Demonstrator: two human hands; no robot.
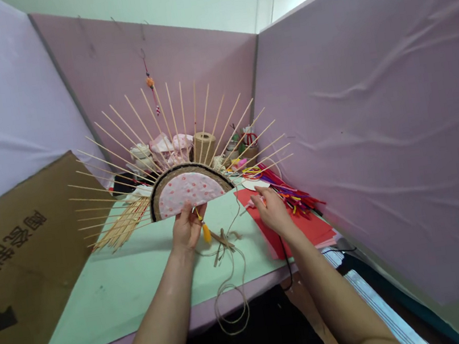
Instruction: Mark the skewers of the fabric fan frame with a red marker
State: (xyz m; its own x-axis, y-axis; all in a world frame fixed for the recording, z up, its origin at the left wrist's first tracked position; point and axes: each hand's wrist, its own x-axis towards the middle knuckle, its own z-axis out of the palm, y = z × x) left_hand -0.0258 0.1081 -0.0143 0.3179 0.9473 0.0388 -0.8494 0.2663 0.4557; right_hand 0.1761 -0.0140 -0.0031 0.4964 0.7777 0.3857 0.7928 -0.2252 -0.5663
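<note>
My left hand (188,228) grips the lower edge of a half-round woven piece (191,192), held upright above the table. Pink spotted cloth covers its middle, a dark braided band rims it, and many thin wooden sticks fan out from the curve. A yellow tassel (206,233) hangs by my left fingers. Over the red paper, my right hand (273,211) is closed round a small pink glue gun (255,202), mostly hidden by the fingers, with a black cord (285,253) running down below. Loose twine (229,287) droops over the table's front edge.
Red paper sheets (316,232) and colourful pipe cleaners (297,196) lie at the right. A bundle of sticks (123,225) rests at the left, beside a cardboard box (22,260). Behind stand a twine spool (204,144) and jars; pink partitions (202,49) enclose the table.
</note>
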